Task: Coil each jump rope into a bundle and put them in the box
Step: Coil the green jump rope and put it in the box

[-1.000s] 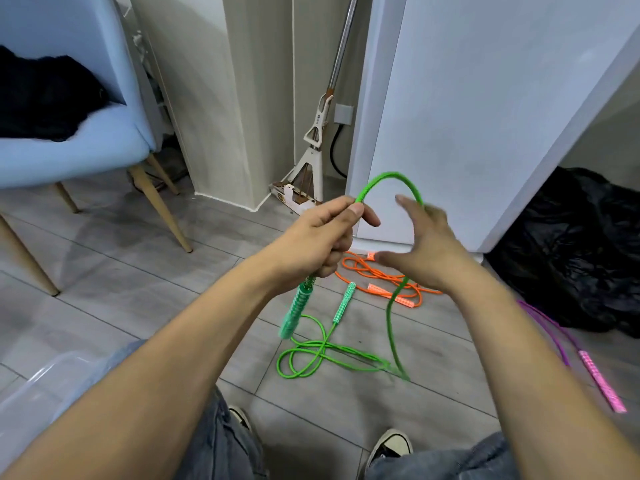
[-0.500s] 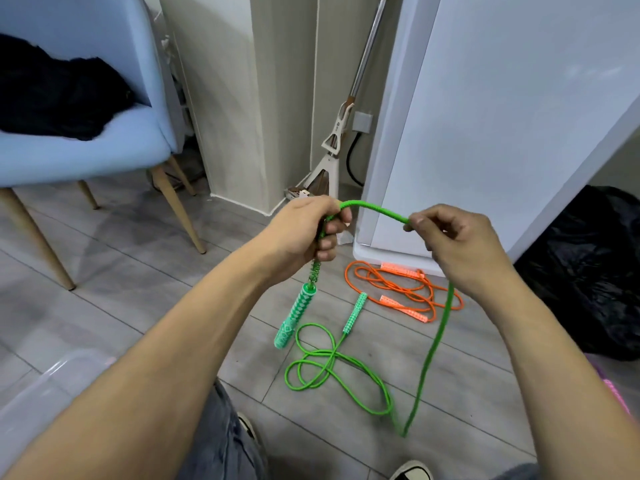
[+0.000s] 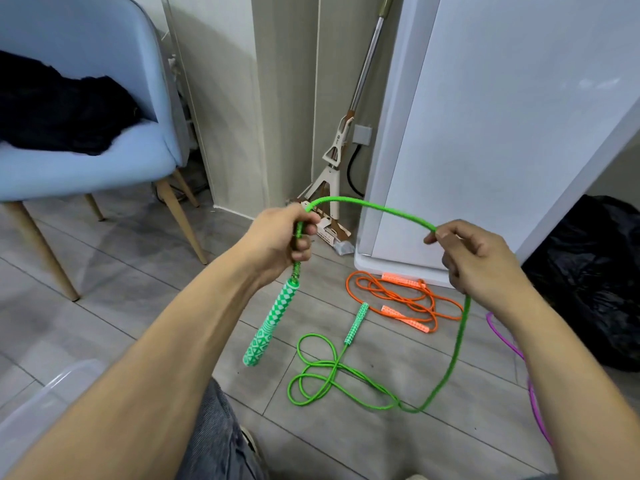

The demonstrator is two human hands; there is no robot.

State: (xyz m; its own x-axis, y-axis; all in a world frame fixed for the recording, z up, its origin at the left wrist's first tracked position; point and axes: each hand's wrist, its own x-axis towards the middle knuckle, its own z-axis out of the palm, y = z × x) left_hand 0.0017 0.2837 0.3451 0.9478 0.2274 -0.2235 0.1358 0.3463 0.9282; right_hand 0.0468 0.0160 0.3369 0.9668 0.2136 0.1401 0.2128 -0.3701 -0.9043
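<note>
Head view shows your left hand (image 3: pixel 280 237) gripping the green jump rope (image 3: pixel 374 206) just above its patterned handle (image 3: pixel 273 323), fingers curled round the cord, the handle dangling free below your fist. Your right hand (image 3: pixel 474 261) pinches the same cord further along, so an arch spans between your hands and the rest drops to the tiled floor (image 3: pixel 121 265).

Down there the slack lies in crossed loops near the second green handle (image 3: pixel 356 323). That is your first risk: pull the next length through and those loops could tighten into a knot, or the far handle could snag in one and jerk the cord out of your pinch.

The orange rope (image 3: pixel 408 299) lies just beyond the green slack, near it but apart as far as I can tell; dragging the green sideways could catch it. The purple rope (image 3: pixel 519 355) runs under your right forearm and could be swept along too.

The swinging handle may twist the cord, so wraps may spring open unless your left hand clamps each one.

The clear box (image 3: pixel 52 400) sits at lower left, beside your knee, holding no rope that I can see; none is bundled yet.
</note>
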